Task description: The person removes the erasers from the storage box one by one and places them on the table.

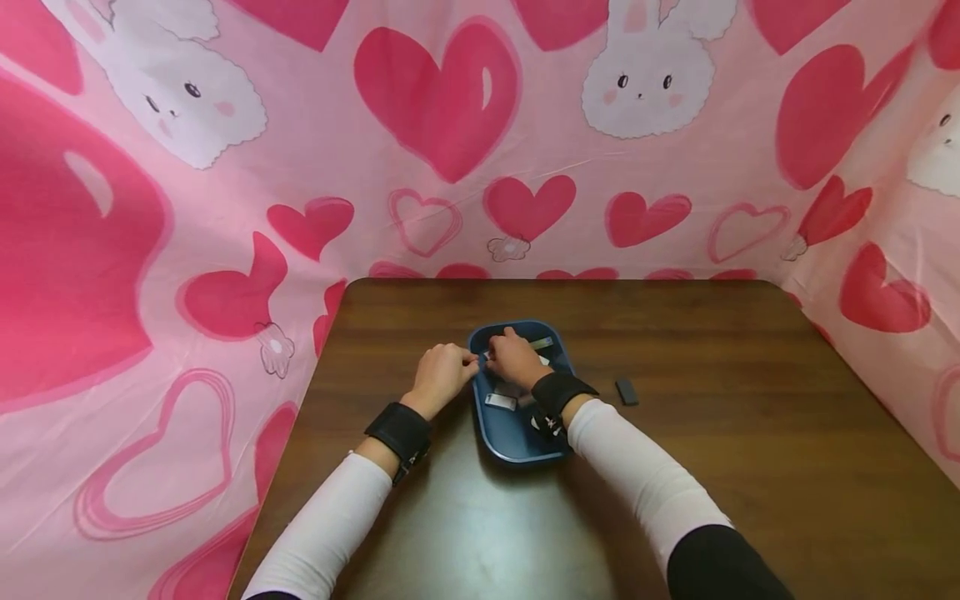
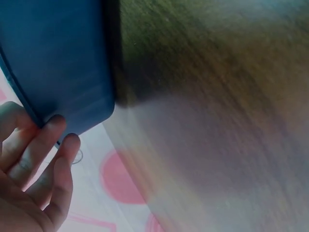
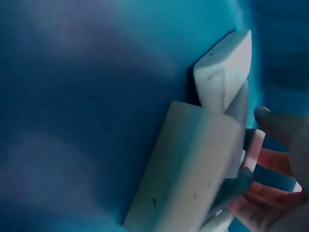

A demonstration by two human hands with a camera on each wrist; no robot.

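Note:
A deep blue tray [image 1: 517, 440] with rounded corners stands on the table, holding several small blocks that look like erasers. At its left rim my left hand [image 1: 441, 377] grips the edge; in the left wrist view its fingertips [image 2: 57, 123] lie against the outer wall, the thumb's hold hidden. My right hand [image 1: 516, 358] reaches inside the tray's far half. In the right wrist view its fingers [image 3: 246, 205] touch the heap near a dark green block [image 3: 234, 191], thumb apart. A large whitish block [image 3: 186, 169] and an angular white block [image 3: 224, 70] lie beside them.
A small dark grey block [image 1: 626, 392] lies on the brown wooden table [image 1: 720, 467], right of the tray. Pink cloth [image 1: 450, 225] with hearts and rabbits hangs behind and along both sides. A white block [image 1: 500, 402] sits near the tray's left wall.

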